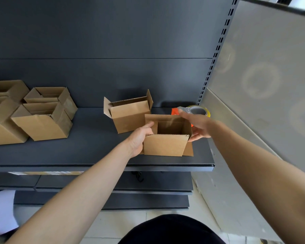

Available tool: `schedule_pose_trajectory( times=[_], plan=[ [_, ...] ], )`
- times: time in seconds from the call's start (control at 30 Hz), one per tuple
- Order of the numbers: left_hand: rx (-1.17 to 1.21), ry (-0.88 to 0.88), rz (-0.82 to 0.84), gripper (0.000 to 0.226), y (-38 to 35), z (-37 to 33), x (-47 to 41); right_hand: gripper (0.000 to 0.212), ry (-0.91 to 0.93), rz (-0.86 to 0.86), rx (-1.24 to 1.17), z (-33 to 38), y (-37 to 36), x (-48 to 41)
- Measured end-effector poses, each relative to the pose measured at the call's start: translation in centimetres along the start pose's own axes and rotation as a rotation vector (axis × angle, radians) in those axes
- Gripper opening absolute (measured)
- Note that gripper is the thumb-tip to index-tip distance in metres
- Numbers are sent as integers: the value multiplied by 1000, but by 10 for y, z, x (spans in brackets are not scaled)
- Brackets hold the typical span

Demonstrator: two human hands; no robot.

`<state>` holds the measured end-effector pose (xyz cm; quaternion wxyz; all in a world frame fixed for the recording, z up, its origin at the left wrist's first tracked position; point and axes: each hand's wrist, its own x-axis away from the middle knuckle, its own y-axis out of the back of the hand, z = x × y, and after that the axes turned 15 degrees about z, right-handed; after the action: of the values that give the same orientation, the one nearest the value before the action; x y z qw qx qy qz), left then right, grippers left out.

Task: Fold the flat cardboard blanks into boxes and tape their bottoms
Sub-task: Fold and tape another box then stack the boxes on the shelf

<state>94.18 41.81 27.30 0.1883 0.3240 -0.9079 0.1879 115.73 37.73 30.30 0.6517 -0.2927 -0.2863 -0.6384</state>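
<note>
Small cardboard box (165, 144) stands mouth-up near the front edge of the shelf (88, 152), squared up, with the inside visible. Its long axis runs left-right across the person, so each hand takes one short end.

Left hand (139, 138) is on the box's left wall, thumb lying along the top rim and fingers hidden behind the cardboard. Right hand (198, 126) wraps the right wall, fingers curled round the far corner. Both are gripping the box, neither free.

The bottom is face-down on the shelf, so I can't tell whether it's taped. One flap pokes out flat at the box's lower right.

Tape roll (199, 110) sits just behind the box's right rear corner, partly covered by the right hand, with something orange (175, 111) beside it. So the right hand is the nearer one for tape.

A second open box (128, 118) is just behind-left of the held one. A cluster of made-up boxes (42, 127) is well off to its left.

Likely next step: tip or flip the box to expose the bottom seam. The rotation would go about that left-right axis.
</note>
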Motion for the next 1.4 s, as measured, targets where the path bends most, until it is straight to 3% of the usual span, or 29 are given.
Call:
schedule_pose_trajectory(
  times=[0.1,0.2,0.53,0.67,0.87,1.03,1.17,1.27,1.4],
  plan=[
    [-32,7,29,63,3,-2,-1,38,56,209,-157,-13,25,9],
    [-46,14,48,66,1,-5,-1,20,97,231,-207,-23,32,8],
    [-115,5,78,69,1,-3,-1,39,-17,25,59,-21,4,-9],
    [-115,-2,76,64,2,-3,-2,21,1,-40,144,-23,-8,-21],
    [-148,-35,71,70,11,2,-5,13,16,6,-20,-24,-6,-21],
    [-213,-109,-73,69,9,7,-13,24,-22,37,-137,-25,1,-20],
    [-228,-132,-165,70,7,10,-17,50,1,81,-223,-17,2,-7],
    [-299,-143,-206,70,2,13,-18,71,-26,71,-172,-9,2,-9],
    [-337,-119,-278,79,-2,13,-19,75,-61,56,-109,-5,2,-15]
  ],
)
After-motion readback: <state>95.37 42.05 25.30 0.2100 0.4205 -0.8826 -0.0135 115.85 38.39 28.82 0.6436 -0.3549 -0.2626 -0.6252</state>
